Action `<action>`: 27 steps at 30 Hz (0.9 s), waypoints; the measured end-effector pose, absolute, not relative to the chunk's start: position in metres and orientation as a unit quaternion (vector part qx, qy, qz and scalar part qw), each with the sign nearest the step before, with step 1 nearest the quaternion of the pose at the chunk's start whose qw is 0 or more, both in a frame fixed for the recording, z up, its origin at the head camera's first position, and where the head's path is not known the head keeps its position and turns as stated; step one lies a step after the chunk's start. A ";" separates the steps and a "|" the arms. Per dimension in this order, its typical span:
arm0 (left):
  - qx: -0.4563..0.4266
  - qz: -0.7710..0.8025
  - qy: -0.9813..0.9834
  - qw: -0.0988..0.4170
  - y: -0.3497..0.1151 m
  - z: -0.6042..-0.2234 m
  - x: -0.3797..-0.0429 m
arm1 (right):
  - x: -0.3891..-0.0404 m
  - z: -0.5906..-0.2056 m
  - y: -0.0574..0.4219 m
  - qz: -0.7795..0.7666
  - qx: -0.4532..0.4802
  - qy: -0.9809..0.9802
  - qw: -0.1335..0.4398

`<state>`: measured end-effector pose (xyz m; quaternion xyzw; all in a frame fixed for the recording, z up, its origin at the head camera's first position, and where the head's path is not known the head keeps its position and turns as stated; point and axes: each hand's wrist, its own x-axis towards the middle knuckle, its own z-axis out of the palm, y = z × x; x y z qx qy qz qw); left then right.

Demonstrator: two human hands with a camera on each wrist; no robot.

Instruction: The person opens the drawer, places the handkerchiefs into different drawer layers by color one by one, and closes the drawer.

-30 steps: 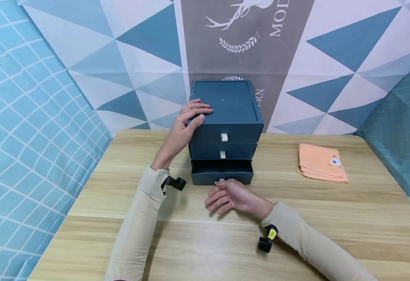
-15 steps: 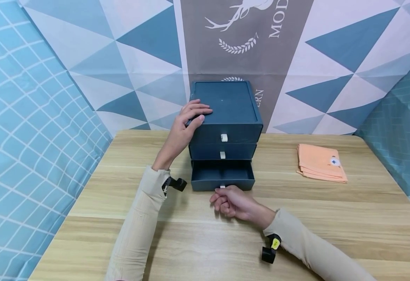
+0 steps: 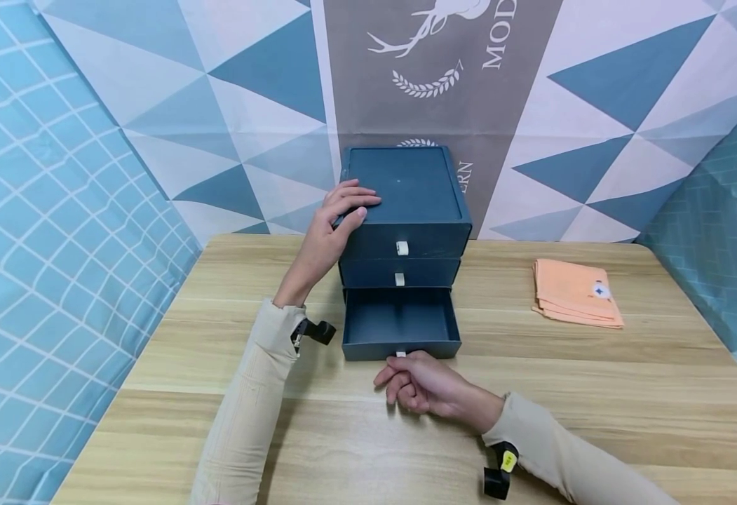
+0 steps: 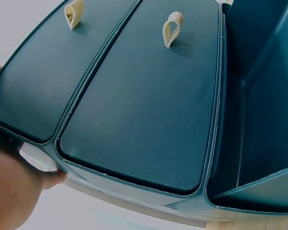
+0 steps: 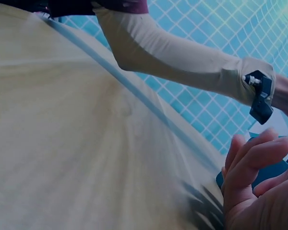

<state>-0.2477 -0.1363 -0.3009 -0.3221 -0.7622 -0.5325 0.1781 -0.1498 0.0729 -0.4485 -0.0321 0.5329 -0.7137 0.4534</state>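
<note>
A dark blue drawer cabinet [image 3: 406, 184] stands at the back of the table, its upper two drawers closed. Its bottom drawer [image 3: 371, 352] is pulled well out, and the inside shows nothing in it. My left hand [image 3: 333, 223] rests on the cabinet's top left edge, fingers lying fairly straight across the top. At the front of the drawer, my right hand [image 3: 430, 386] pinches the small white pull tab [image 3: 401, 354] between thumb and index finger. The other fingers curl loosely below. In the left wrist view the open drawer [image 4: 273, 191] is seen from the side.
A folded orange cloth [image 3: 573, 291] with a round white patch lies on the wooden table [image 3: 217, 414] to the right. A patterned backdrop [image 3: 267, 105] rises behind the cabinet. Blue tiled sheets [image 3: 46, 231] hang at both sides.
The right hand has drawn the bottom drawer further out toward me, and more of its inside shows. Its loose fingers have curled in. My left hand has stayed on the cabinet.
</note>
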 end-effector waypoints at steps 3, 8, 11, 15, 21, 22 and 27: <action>-0.323 -0.532 -0.762 0.180 -0.136 -0.302 -0.248 | -0.144 -0.449 0.075 -0.710 -0.032 0.529 0.465; -0.321 -0.533 -0.761 0.180 -0.136 -0.302 -0.248 | -0.132 -0.449 0.078 -0.707 -0.032 0.524 0.474; -0.321 -0.536 -0.760 0.178 -0.136 -0.302 -0.247 | -0.124 -0.448 0.081 -0.703 -0.036 0.522 0.481; -0.323 -0.539 -0.757 0.180 -0.136 -0.302 -0.247 | -0.116 -0.448 0.084 -0.699 -0.044 0.520 0.488; -0.324 -0.538 -0.756 0.183 -0.135 -0.303 -0.248 | -0.108 -0.448 0.086 -0.701 -0.043 0.515 0.491; -0.323 -0.538 -0.757 0.183 -0.135 -0.303 -0.248 | -0.107 -0.448 0.086 -0.702 -0.042 0.514 0.491; -0.321 -0.538 -0.758 0.182 -0.135 -0.302 -0.247 | -0.102 -0.449 0.085 -0.704 -0.047 0.506 0.496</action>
